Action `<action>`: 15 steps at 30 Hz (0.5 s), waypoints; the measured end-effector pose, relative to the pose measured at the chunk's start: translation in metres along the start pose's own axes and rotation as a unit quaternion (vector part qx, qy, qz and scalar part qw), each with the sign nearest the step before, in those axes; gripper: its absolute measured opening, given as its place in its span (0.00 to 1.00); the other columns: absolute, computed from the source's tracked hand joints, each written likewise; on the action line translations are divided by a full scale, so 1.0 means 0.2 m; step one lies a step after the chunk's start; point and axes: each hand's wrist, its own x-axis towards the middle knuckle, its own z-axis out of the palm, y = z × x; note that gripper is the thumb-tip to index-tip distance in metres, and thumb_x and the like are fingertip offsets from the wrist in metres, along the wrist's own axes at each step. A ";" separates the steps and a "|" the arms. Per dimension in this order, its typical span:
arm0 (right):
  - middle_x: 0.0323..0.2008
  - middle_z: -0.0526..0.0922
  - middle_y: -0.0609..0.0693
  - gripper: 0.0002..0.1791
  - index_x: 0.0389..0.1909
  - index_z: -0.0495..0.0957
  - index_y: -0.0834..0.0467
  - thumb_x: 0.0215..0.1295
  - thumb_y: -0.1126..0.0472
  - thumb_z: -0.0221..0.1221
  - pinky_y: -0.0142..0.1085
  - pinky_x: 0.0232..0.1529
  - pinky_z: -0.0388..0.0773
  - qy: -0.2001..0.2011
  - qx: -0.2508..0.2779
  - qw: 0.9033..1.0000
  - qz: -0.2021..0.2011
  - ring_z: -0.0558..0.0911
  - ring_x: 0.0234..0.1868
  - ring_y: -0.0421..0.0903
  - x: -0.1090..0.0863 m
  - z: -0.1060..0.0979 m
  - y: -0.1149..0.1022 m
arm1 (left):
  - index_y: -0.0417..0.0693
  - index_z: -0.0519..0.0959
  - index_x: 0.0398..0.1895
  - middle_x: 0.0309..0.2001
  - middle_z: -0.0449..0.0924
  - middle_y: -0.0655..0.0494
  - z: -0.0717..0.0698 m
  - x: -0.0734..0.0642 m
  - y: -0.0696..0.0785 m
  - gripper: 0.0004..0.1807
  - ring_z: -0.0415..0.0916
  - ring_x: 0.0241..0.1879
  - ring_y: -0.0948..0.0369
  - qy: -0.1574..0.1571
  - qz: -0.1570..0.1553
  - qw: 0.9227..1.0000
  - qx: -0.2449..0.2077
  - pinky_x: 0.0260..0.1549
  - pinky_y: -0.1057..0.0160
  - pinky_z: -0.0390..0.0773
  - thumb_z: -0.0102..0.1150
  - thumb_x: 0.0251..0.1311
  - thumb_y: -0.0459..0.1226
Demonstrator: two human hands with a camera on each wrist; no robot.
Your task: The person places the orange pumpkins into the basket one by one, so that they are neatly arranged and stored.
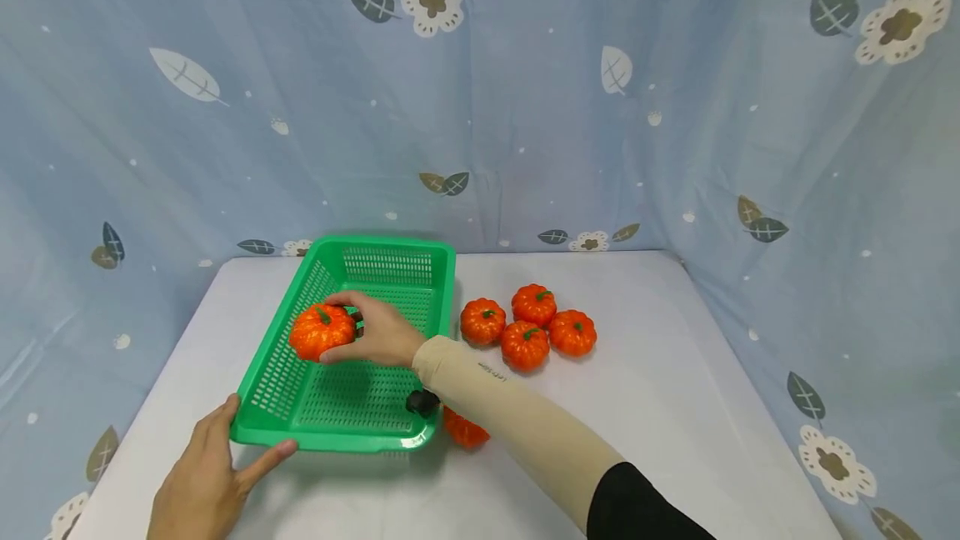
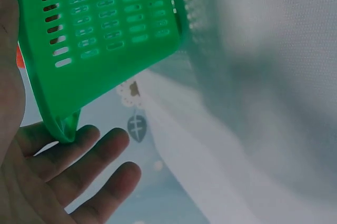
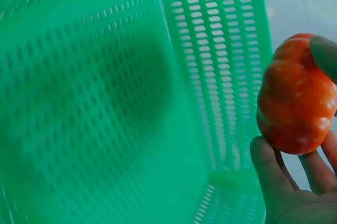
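Note:
A green plastic basket (image 1: 367,440) with slotted walls stands on the left part of the table. My left hand (image 1: 198,469) holds its near left corner, thumb along the front rim; in the left wrist view the fingers (image 2: 100,158) reach under that corner. A small orange pumpkin (image 1: 321,332) with a green stem is gripped between the thumb and fingers of my right hand (image 1: 382,332), over the basket's left side. The right wrist view shows this pumpkin (image 3: 295,97) close up, near the slotted wall. The basket floor (image 3: 95,113) shows no pumpkins where visible.
Several more orange pumpkins (image 1: 525,347) sit clustered right of the basket. Another pumpkin (image 1: 465,430) lies by the near right corner, partly hidden by the right forearm. A small black object (image 1: 422,402) is beside that forearm. A patterned blue curtain (image 1: 510,107) hangs behind the white table (image 1: 660,407).

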 end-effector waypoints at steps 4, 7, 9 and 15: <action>0.61 0.75 0.39 0.42 0.70 0.69 0.47 0.54 0.54 0.77 0.25 0.42 0.78 0.005 -0.016 1.000 0.019 0.77 0.51 0.36 0.05 0.12 0.00 | 0.26 0.53 0.75 0.64 0.63 0.24 -0.01 0.00 -0.01 0.64 0.68 0.57 0.27 -0.004 -0.010 1.000 -0.005 0.43 0.30 0.73 0.69 0.53 0.65; 0.62 0.75 0.38 0.42 0.70 0.70 0.46 0.53 0.53 0.78 0.24 0.47 0.75 -0.001 -0.071 0.997 0.021 0.77 0.53 0.35 0.07 0.18 0.01 | 0.27 0.50 0.76 0.66 0.61 0.23 -0.01 0.01 -0.01 0.65 0.66 0.58 0.27 -0.022 -0.022 0.999 -0.011 0.44 0.29 0.72 0.67 0.54 0.66; 0.64 0.74 0.37 0.44 0.71 0.69 0.46 0.53 0.53 0.78 0.23 0.51 0.73 -0.013 -0.110 0.994 0.021 0.76 0.57 0.34 0.08 0.22 0.02 | 0.27 0.51 0.77 0.66 0.61 0.24 0.00 0.01 0.00 0.65 0.66 0.58 0.27 -0.025 -0.023 0.999 -0.013 0.44 0.29 0.72 0.67 0.54 0.66; 0.65 0.74 0.38 0.45 0.71 0.69 0.48 0.52 0.54 0.79 0.24 0.55 0.71 -0.046 -0.146 0.988 0.035 0.74 0.61 0.33 0.08 0.25 0.06 | 0.29 0.52 0.77 0.66 0.62 0.26 0.00 0.00 0.01 0.64 0.68 0.57 0.28 -0.017 -0.014 1.000 -0.020 0.42 0.30 0.73 0.68 0.54 0.66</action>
